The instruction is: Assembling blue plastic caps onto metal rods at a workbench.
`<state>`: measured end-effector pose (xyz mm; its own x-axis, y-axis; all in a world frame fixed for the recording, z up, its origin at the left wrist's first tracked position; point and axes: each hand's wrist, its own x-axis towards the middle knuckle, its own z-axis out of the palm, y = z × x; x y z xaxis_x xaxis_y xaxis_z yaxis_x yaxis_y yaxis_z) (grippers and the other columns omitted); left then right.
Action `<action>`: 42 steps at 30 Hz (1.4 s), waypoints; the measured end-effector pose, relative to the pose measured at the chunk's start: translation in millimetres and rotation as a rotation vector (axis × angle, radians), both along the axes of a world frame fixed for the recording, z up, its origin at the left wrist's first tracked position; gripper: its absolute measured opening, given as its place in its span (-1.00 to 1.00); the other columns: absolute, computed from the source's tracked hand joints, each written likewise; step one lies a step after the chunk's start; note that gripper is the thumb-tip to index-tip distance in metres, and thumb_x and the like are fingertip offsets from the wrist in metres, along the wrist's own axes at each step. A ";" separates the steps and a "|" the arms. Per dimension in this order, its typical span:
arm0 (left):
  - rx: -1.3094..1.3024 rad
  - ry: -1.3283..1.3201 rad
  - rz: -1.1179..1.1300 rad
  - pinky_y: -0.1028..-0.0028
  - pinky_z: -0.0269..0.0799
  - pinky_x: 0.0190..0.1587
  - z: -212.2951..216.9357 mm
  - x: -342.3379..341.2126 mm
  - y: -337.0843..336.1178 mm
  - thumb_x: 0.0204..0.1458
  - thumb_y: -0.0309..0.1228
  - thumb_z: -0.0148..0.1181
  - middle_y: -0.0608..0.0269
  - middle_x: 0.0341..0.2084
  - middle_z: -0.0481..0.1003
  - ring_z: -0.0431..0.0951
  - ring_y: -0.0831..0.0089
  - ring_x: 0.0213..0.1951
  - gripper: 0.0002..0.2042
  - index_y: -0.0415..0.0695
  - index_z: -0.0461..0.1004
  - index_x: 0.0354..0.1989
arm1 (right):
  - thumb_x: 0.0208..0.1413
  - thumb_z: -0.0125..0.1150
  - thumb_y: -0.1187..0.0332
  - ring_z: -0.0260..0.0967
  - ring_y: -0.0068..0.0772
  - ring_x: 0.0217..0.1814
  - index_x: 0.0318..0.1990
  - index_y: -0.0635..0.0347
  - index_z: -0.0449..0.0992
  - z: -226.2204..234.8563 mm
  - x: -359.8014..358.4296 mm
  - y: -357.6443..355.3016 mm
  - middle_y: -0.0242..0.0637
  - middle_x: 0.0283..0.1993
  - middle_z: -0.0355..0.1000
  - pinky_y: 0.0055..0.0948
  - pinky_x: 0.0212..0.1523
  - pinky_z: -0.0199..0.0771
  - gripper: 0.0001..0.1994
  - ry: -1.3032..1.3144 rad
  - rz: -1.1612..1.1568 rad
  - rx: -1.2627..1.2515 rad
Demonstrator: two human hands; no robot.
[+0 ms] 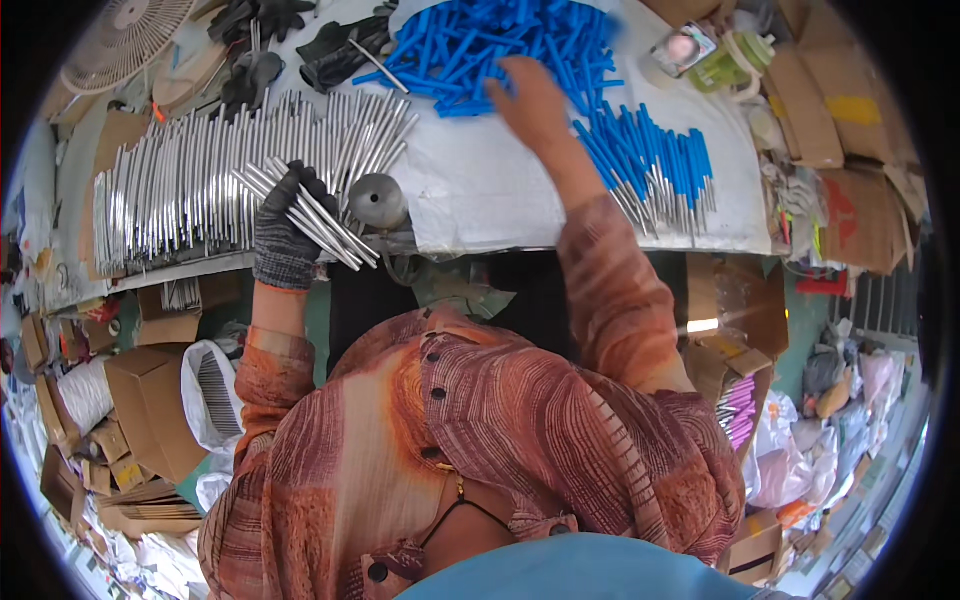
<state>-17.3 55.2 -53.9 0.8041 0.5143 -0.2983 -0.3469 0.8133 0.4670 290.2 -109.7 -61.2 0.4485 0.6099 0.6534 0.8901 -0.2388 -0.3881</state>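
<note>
A dark knitted glove covers my left hand [290, 205], which is closed round a bundle of slim silver metal tubes [335, 235] held at a slant. Below it lies a long row of similar loose tubes [190, 180] along the table's front left. My bare right hand [530, 100] reaches to the near edge of a heap of blue plastic sleeves [470, 50]; its visible fingers are apart, and no sleeve shows in them. Right of that forearm lies a group of silver tubes with blue sleeves on their upper ends [650, 165].
A round metal disc [378, 201] is mounted at the table's front edge, beside my left hand. Dark gloves [340, 50] lie at the back, near a fan [130, 40]. A green bottle [735, 65] stands back right. Cardboard boxes [155, 410] and bags crowd the floor.
</note>
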 end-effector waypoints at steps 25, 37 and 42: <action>1.256 0.443 0.037 0.56 0.41 -0.22 70.6 48.9 -0.6 -0.09 -0.62 0.17 0.28 -0.35 0.53 0.48 0.57 -0.30 -0.75 -0.20 0.47 -0.18 | -0.01 0.18 0.54 0.44 -0.50 -0.32 -0.24 0.27 0.30 78.3 -134.0 68.3 -0.24 -0.34 0.44 -0.51 -0.34 0.50 -0.80 0.821 0.557 0.238; 0.608 0.377 0.072 0.51 0.45 -0.43 70.2 5.3 24.0 -0.14 -0.53 0.23 0.04 -0.34 0.51 0.51 0.43 -0.45 -0.70 -0.26 0.39 -0.18 | -0.21 0.25 0.12 0.23 -0.11 0.09 -0.14 -0.05 0.48 -27.5 -20.5 125.2 -0.28 -0.11 0.40 0.22 0.14 -0.02 -0.61 -0.304 0.043 -0.322; 0.500 0.194 0.047 0.44 0.47 -0.53 60.6 0.8 23.9 -0.10 -0.53 0.18 0.04 -0.31 0.48 0.50 0.38 -0.51 -0.68 -0.26 0.33 -0.12 | -0.27 0.17 0.26 0.29 -0.15 -0.19 -0.47 0.06 0.54 -44.4 -10.5 84.4 -0.23 -0.35 0.37 0.29 0.21 -0.24 -0.84 -0.300 0.006 -0.307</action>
<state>-16.5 79.1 6.7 0.7310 0.6660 -0.1487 -0.2463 0.4607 0.8527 279.7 -25.3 -105.6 0.2624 0.7983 0.5421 0.9544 -0.2976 -0.0237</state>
